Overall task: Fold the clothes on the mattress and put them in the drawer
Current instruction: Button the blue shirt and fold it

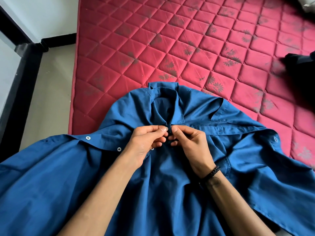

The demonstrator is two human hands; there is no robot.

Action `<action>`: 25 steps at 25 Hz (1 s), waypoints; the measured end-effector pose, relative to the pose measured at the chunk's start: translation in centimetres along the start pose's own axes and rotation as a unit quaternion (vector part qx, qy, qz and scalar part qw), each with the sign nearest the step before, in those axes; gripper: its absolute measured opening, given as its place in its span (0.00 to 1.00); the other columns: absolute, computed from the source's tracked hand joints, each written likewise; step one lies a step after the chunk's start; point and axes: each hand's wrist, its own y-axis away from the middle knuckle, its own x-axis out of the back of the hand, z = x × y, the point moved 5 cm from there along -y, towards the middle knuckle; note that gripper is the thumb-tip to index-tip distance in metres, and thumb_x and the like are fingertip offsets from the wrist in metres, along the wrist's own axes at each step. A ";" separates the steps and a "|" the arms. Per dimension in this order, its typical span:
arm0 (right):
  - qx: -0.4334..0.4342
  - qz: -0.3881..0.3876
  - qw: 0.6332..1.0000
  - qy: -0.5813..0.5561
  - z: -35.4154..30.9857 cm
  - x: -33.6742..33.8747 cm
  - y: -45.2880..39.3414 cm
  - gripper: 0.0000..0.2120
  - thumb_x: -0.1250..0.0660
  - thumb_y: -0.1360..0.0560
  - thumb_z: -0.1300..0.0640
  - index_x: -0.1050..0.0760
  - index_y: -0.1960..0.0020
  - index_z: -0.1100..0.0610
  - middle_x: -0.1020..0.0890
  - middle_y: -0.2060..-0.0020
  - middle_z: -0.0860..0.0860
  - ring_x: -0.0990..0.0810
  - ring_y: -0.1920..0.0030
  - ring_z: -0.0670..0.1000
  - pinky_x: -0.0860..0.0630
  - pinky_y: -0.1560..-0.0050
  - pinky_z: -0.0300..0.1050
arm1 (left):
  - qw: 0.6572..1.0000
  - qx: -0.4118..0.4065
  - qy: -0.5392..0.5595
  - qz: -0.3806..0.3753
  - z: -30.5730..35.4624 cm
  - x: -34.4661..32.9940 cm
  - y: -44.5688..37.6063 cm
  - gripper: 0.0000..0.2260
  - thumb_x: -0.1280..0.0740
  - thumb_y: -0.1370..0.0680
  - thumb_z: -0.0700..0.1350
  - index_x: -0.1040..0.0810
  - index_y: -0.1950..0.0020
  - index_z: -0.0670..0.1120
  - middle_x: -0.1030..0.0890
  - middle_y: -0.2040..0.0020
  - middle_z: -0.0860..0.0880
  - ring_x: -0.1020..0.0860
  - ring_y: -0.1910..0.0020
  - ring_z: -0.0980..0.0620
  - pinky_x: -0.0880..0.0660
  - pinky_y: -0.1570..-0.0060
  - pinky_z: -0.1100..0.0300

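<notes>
Under me is a red quilted mattress (196, 40), stitched in diamonds with grey flower prints scattered over it. It sits low beside a pale floor (51, 92) on my left, where white walls meet a black skirting band (22, 48). At the far right edge of the mattress lies a dark garment (300, 65), well apart from what I am handling; I cannot tell what kind it is.

The blue shirt (85, 184) is spread across the near part of the mattress, front side up, and it runs off the bottom of the view under my forearms. My left hand (146, 142) and my right hand (190, 145) meet at the top of its front opening, just below the collar (163, 99). The fingers (162, 129) of both hands are curled and pinching the two edges of the placket together at one spot, thumbs nearly touching. A black braided band (212, 172) circles my right wrist.

The shirt's long axis runs from me away toward the far side of the mattress, collar pointing away from me. The left front edge is flapped outward, showing metal snaps (88, 137) along it; the fabric on the right is rumpled into folds.
</notes>
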 end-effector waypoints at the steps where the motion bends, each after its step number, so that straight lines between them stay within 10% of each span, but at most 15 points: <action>1: 0.003 0.005 1.000 0.001 0.0 0.1 -0.1 0.08 0.30 0.20 0.62 0.16 0.47 0.66 0.13 0.58 0.58 0.16 0.58 0.50 0.19 0.58 0.41 | 1.000 0.003 -0.004 -0.019 0.0 0.0 0.1 0.04 0.29 0.20 0.41 0.15 0.48 0.42 0.15 0.57 0.48 0.21 0.64 0.59 0.23 0.62 0.67; 9: 0.003 0.007 1.000 0.006 -0.3 -0.5 0.3 0.08 0.26 0.23 0.59 0.16 0.48 0.64 0.13 0.57 0.57 0.16 0.61 0.49 0.19 0.59 0.39 | 1.000 -0.010 -0.009 0.020 -0.2 -0.7 0.4 0.04 0.30 0.19 0.40 0.15 0.48 0.44 0.13 0.58 0.48 0.16 0.59 0.57 0.24 0.59 0.65; 16: 0.023 0.054 0.994 0.094 0.0 -0.4 0.3 0.08 0.34 0.17 0.59 0.24 0.49 0.64 0.15 0.63 0.59 0.16 0.65 0.51 0.19 0.60 0.42 | 0.940 -0.223 -0.203 0.162 1.7 -0.6 1.1 0.03 0.26 0.26 0.41 0.16 0.59 0.49 0.14 0.65 0.53 0.15 0.66 0.55 0.18 0.59 0.56; 25: 0.024 0.029 0.986 0.163 -0.1 -0.6 0.4 0.05 0.29 0.20 0.60 0.24 0.52 0.61 0.14 0.65 0.55 0.13 0.64 0.54 0.16 0.56 0.51 | 0.955 -0.208 -0.157 0.145 1.2 -0.7 0.8 0.05 0.25 0.24 0.39 0.14 0.50 0.45 0.14 0.61 0.50 0.15 0.66 0.53 0.17 0.61 0.57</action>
